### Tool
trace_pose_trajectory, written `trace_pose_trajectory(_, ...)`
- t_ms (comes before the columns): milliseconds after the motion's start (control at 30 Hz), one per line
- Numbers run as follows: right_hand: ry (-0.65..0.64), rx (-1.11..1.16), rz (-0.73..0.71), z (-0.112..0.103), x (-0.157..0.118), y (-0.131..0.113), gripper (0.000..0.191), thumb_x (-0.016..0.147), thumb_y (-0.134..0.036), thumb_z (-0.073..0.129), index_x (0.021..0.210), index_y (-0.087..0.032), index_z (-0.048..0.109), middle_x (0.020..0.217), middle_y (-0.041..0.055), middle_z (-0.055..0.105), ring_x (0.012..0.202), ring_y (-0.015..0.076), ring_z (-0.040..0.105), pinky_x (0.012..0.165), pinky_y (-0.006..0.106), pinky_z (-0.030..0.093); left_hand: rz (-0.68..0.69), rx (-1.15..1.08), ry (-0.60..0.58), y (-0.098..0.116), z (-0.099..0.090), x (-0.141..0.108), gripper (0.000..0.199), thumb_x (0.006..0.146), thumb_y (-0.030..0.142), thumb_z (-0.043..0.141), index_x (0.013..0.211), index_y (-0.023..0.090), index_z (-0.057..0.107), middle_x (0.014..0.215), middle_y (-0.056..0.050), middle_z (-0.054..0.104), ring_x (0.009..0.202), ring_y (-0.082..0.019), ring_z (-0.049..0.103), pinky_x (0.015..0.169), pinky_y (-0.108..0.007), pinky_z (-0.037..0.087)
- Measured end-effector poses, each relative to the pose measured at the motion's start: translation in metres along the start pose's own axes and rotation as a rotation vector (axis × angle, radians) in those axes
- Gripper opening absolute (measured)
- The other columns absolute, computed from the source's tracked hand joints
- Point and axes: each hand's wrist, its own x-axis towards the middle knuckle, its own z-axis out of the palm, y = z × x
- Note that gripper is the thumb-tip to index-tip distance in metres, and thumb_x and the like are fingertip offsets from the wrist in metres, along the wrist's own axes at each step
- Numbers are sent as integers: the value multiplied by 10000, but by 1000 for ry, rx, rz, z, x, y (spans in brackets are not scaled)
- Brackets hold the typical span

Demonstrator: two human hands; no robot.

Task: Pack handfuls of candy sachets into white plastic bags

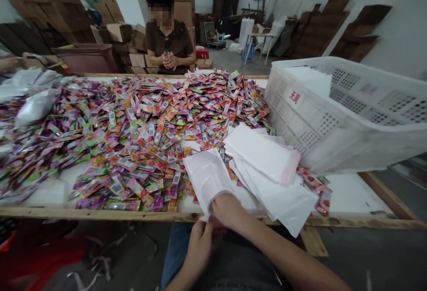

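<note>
Nearest, the left hand (199,248) and right hand (228,212) sit together, touching, at the near corner of a white packing bag (207,179), which tilts up from the wooden rail (100,213) along the bench's near edge. The left hand appears clamped on the bag; the right's fingers are hidden, so I cannot tell whether it grips too. A hard tug at that corner could crease or tear the thin bag.

Just right, a loose stack of white bags (267,153) fans out past the rail, where a brushing forearm could knock some onto the floor (133,255). Left and far, a broad heap of colourful sachets (143,148) covers the bench (347,195) up to the rail, so a careless sweep could spill them. Right, a perforated white plastic crate (333,117) holds more white bags (308,79). Across the bench, a co-worker's hands (169,61) clasp something small.
</note>
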Motion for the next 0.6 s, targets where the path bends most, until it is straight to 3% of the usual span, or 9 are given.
trace_pose_trajectory(100,20,-211,-146,-2,-29,12,288,812,-121,422,1029,-134,611,1018,132,604,976,255,541,872,416,440,88,212,15,2,-12,4,506,720,594,467,954,152,548,687,-52,663,606,-201,612,586,-308,481)
trace_pose_trajectory(167,73,-282,-178,4,-43,26,418,787,-60,383,1161,-158,542,1122,115,570,1042,238,510,909,397,430,160,428,76,2,-15,4,438,755,556,433,848,156,585,624,-47,644,570,-194,591,563,-286,449)
trace_pose_trajectory(233,54,-300,-174,13,-46,37,484,753,-13,367,1178,-175,534,1117,101,576,1027,217,522,898,367,440,170,542,79,0,-14,3,439,778,547,383,665,169,577,568,-59,625,543,-192,579,548,-279,428)
trace_pose_trajectory(367,-61,-318,-141,15,-19,31,423,752,-27,385,1096,-162,590,1013,111,624,930,223,569,821,354,455,110,375,14,-1,-3,1,479,745,612,365,615,183,533,501,-49,597,485,-179,557,493,-267,411)
trace_pose_trajectory(500,-232,-364,-80,-13,11,0,269,782,-106,408,849,-132,667,816,124,665,775,227,609,703,315,446,90,214,49,10,-2,-2,496,669,668,415,602,184,497,446,-16,552,445,-150,511,491,-259,398)
trace_pose_trajectory(600,-305,-223,-227,-28,12,-8,211,775,-150,461,869,-150,650,853,87,673,801,198,609,712,270,431,83,195,46,18,-10,-4,488,650,660,442,600,178,500,453,-11,550,456,-142,507,509,-257,395)
